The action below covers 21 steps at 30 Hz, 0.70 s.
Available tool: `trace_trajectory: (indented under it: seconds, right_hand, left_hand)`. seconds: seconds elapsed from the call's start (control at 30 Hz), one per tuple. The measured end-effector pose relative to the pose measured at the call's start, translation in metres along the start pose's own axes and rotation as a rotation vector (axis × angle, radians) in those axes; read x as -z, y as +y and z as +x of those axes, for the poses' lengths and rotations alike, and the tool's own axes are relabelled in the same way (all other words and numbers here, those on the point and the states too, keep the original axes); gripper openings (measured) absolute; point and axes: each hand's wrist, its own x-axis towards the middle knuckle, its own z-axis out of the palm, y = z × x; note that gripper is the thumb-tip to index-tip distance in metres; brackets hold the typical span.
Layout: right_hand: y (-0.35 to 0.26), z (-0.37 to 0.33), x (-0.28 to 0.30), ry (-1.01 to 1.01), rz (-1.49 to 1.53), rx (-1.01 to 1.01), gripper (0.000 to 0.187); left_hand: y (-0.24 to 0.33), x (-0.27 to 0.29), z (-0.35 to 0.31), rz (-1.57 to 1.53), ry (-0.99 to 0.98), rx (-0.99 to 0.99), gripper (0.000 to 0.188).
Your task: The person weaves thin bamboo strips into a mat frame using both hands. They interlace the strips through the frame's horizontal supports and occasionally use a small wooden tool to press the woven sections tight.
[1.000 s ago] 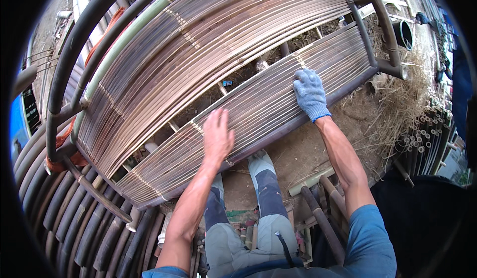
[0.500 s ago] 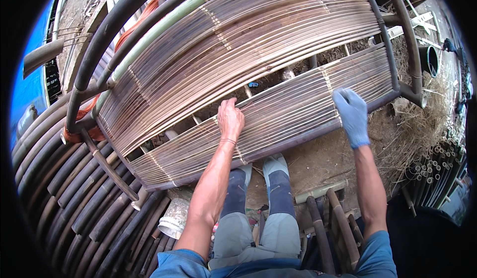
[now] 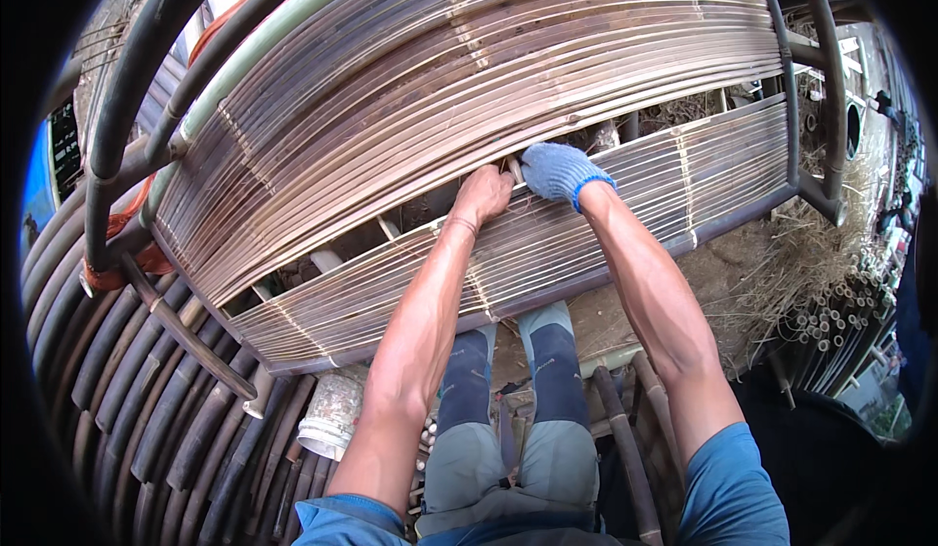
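The lower panel of bamboo slats lies across the metal frame, below the bigger bundle. Its strips look thin, springy and splintery, best gripped at the upper edge, where the bare left hand and gloved right hand curl, seemingly pinching one slat.

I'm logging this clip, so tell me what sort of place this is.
Probably an outdoor bamboo workshop or yard. Thick dark poles lie stacked at the left, thin slats are lashed in panels on a metal pipe frame, and dry straw litters the bare ground.
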Motion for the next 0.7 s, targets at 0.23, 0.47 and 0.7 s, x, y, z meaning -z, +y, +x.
trace_trajectory:
  seconds: [0.23, 0.47, 0.7]
  right_hand:
    - [-0.013, -0.073, -0.010, 0.652, 0.104, 0.304, 0.016]
    - [0.036, -0.211, -0.090, 0.627, 0.171, 0.105, 0.007]
    - [0.109, -0.372, -0.194, 0.141, 0.130, -0.410, 0.018]
  left_hand:
    - [0.023, -0.013, -0.076, -0.177, 0.489, -0.222, 0.027]
    - [0.024, 0.011, -0.091, -0.113, 0.300, -0.363, 0.028]
    - [0.013, -0.006, -0.055, 0.151, 0.092, -0.055, 0.042]
